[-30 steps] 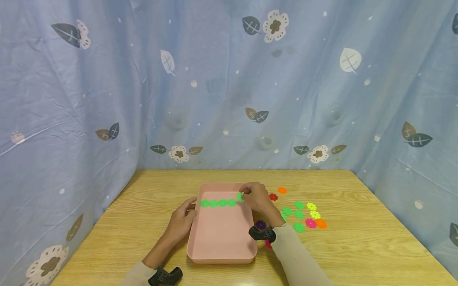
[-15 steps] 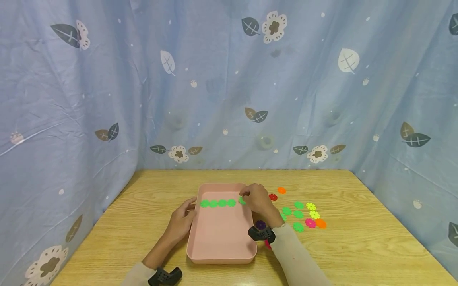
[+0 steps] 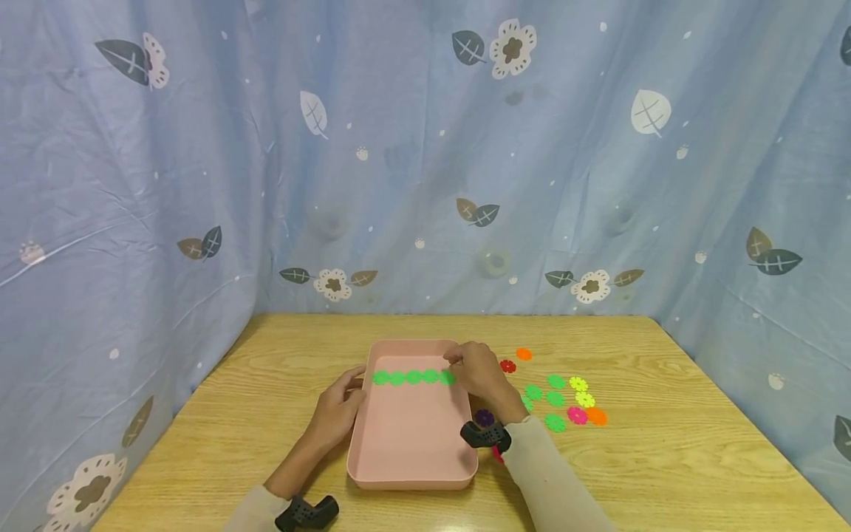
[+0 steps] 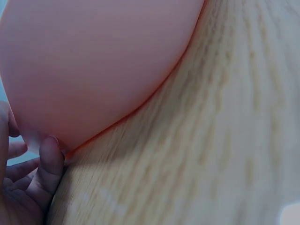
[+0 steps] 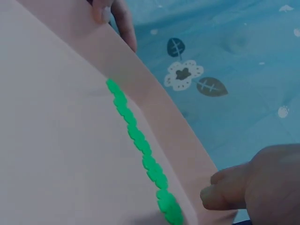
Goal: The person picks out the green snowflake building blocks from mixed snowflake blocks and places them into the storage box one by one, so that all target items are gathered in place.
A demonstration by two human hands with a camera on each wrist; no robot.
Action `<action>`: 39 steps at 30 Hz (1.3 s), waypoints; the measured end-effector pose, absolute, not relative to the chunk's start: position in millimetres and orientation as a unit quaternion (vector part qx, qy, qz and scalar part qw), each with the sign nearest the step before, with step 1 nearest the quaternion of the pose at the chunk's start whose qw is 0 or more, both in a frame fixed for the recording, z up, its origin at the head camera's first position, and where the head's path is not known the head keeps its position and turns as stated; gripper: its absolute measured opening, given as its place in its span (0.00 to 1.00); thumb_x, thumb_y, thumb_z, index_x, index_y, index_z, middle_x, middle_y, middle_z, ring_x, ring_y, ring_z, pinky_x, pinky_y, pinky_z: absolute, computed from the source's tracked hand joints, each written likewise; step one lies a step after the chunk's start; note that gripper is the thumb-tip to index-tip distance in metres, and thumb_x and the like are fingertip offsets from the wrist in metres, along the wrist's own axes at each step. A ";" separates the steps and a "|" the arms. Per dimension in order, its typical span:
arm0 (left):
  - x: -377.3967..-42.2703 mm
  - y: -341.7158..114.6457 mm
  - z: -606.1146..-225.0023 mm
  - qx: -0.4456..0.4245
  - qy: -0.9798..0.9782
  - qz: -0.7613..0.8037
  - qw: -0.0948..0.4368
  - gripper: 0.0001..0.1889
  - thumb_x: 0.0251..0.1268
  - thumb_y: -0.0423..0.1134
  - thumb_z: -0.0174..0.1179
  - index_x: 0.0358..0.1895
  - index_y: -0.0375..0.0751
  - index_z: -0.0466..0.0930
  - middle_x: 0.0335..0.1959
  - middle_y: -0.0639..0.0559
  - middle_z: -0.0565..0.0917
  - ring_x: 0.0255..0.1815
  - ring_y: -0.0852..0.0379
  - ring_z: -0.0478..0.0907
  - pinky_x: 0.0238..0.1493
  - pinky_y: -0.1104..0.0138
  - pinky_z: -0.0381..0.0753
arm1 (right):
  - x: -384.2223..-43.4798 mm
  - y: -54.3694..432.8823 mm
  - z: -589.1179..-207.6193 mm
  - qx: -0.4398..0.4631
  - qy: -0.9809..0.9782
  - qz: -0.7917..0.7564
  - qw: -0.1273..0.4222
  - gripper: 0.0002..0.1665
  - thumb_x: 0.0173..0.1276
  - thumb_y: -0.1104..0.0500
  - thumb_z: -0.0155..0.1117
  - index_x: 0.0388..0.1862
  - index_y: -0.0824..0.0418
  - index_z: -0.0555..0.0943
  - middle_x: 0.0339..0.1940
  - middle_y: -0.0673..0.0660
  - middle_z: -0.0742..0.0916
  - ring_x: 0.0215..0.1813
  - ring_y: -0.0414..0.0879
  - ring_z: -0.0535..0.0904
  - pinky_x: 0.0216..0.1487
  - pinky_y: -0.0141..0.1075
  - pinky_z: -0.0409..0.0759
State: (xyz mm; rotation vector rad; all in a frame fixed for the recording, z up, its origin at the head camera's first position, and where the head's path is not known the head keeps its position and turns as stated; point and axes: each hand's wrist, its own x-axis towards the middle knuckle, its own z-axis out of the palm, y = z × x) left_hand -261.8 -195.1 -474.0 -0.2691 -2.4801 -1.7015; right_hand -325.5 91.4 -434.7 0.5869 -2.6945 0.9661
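Observation:
A shallow pink tray (image 3: 412,443) stands on the table. Across its far end lies a row of green notched discs (image 3: 414,377), end to end. My left hand (image 3: 337,410) grips the tray's left wall; the thumb (image 4: 50,157) touches the outside, and a fingertip (image 5: 103,13) reaches over the rim. At the tray's far right corner is my right hand (image 3: 480,369), its fingers loosely bent. The rightmost green disc (image 5: 169,207) lies just beside and below those fingers, apart from them in the right wrist view. The right thumb is hidden there.
Right of the tray, loose discs lie on the wooden table (image 3: 665,458): several green (image 3: 555,399), yellow (image 3: 578,384), orange (image 3: 597,416), pink (image 3: 577,415) and red (image 3: 508,366). A dark purple disc (image 3: 484,418) sits near the right wrist. A blue curtain (image 3: 425,148) hangs behind.
The rightmost green disc went from raised and tilted in the right fingers to lying in line with the row. The right hand moved slightly down; the left hand stayed put.

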 end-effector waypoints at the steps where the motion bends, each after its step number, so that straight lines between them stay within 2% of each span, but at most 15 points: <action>1: -261.8 -195.1 -473.8 -0.089 -0.820 -0.562 0.060 0.25 0.76 0.35 0.49 0.74 0.39 0.67 0.60 0.38 0.81 0.55 0.43 0.83 0.49 0.56 0.86 | -325.1 91.3 -433.9 0.200 -0.917 0.328 0.109 0.15 0.65 0.69 0.64 0.48 0.63 0.89 0.43 0.59 0.91 0.41 0.53 0.87 0.42 0.46 0.84; 5: -261.6 -195.1 -472.7 -0.087 -0.821 -0.561 0.059 0.25 0.76 0.36 0.49 0.74 0.39 0.67 0.60 0.38 0.81 0.55 0.43 0.83 0.49 0.56 0.86 | -321.6 91.3 -428.0 0.196 -0.918 0.330 0.098 0.15 0.67 0.65 0.65 0.51 0.62 0.88 0.44 0.57 0.91 0.42 0.53 0.86 0.42 0.44 0.83; 8: -261.6 -195.2 -472.5 -0.087 -0.822 -0.560 0.059 0.25 0.76 0.36 0.49 0.74 0.39 0.67 0.60 0.38 0.80 0.55 0.42 0.83 0.50 0.56 0.86 | -317.1 92.5 -422.2 0.191 -0.917 0.342 0.080 0.17 0.69 0.63 0.64 0.55 0.61 0.87 0.47 0.58 0.90 0.31 0.49 0.83 0.32 0.38 0.77; 11: -261.5 -195.5 -473.2 -0.090 -0.821 -0.561 0.057 0.25 0.76 0.35 0.49 0.75 0.38 0.66 0.60 0.37 0.80 0.55 0.42 0.82 0.50 0.56 0.86 | -311.6 94.5 -415.9 0.194 -0.915 0.348 0.059 0.19 0.71 0.63 0.62 0.59 0.61 0.85 0.51 0.60 0.88 0.20 0.44 0.73 0.25 0.33 0.68; 13: -261.6 -195.7 -474.0 -0.090 -0.821 -0.561 0.057 0.25 0.77 0.35 0.49 0.75 0.38 0.66 0.60 0.37 0.80 0.55 0.42 0.82 0.50 0.56 0.86 | -308.1 96.1 -411.3 0.203 -0.914 0.347 0.047 0.19 0.71 0.64 0.62 0.60 0.63 0.84 0.53 0.62 0.88 0.17 0.43 0.68 0.22 0.32 0.66; 17: -262.2 -195.7 -475.4 -0.089 -0.820 -0.562 0.057 0.25 0.77 0.36 0.49 0.74 0.39 0.66 0.60 0.37 0.80 0.56 0.41 0.82 0.50 0.56 0.86 | -301.8 101.7 -404.0 0.222 -0.916 0.331 0.047 0.19 0.72 0.63 0.64 0.60 0.64 0.83 0.54 0.61 0.87 0.28 0.43 0.77 0.29 0.36 0.76; 20: -262.4 -195.6 -475.1 -0.088 -0.821 -0.562 0.056 0.25 0.77 0.36 0.49 0.75 0.39 0.66 0.60 0.37 0.80 0.56 0.42 0.82 0.51 0.56 0.86 | -297.6 107.6 -399.5 0.227 -0.918 0.319 0.066 0.18 0.71 0.62 0.66 0.59 0.64 0.84 0.56 0.59 0.87 0.43 0.49 0.83 0.42 0.42 0.83; 23: -262.4 -195.7 -473.9 -0.086 -0.823 -0.559 0.059 0.25 0.77 0.37 0.49 0.75 0.40 0.67 0.60 0.39 0.80 0.56 0.42 0.82 0.51 0.55 0.86 | -294.1 113.5 -395.0 0.232 -0.918 0.310 0.091 0.19 0.70 0.61 0.67 0.59 0.64 0.84 0.57 0.59 0.87 0.53 0.57 0.83 0.52 0.50 0.83; 27: -263.0 -195.9 -473.0 -0.088 -0.822 -0.560 0.060 0.25 0.77 0.37 0.49 0.75 0.39 0.66 0.61 0.39 0.80 0.57 0.41 0.82 0.53 0.54 0.85 | -291.1 124.1 -392.2 0.237 -0.919 0.292 0.118 0.20 0.71 0.60 0.67 0.60 0.64 0.83 0.60 0.62 0.85 0.61 0.62 0.80 0.60 0.56 0.79; 32: -263.6 -195.7 -472.9 -0.091 -0.821 -0.561 0.058 0.25 0.77 0.36 0.49 0.75 0.39 0.66 0.61 0.38 0.80 0.57 0.41 0.82 0.53 0.54 0.85 | -287.1 144.7 -397.1 0.216 -0.928 0.273 0.129 0.20 0.71 0.58 0.67 0.59 0.64 0.83 0.60 0.63 0.85 0.65 0.63 0.76 0.64 0.59 0.76; 39: -262.5 -196.4 -472.9 -0.091 -0.817 -0.567 0.059 0.25 0.77 0.36 0.50 0.74 0.40 0.67 0.60 0.38 0.80 0.56 0.41 0.83 0.51 0.54 0.86 | -280.9 175.9 -404.6 0.209 -0.940 0.250 0.102 0.20 0.69 0.61 0.68 0.58 0.66 0.83 0.57 0.64 0.85 0.59 0.64 0.79 0.59 0.60 0.78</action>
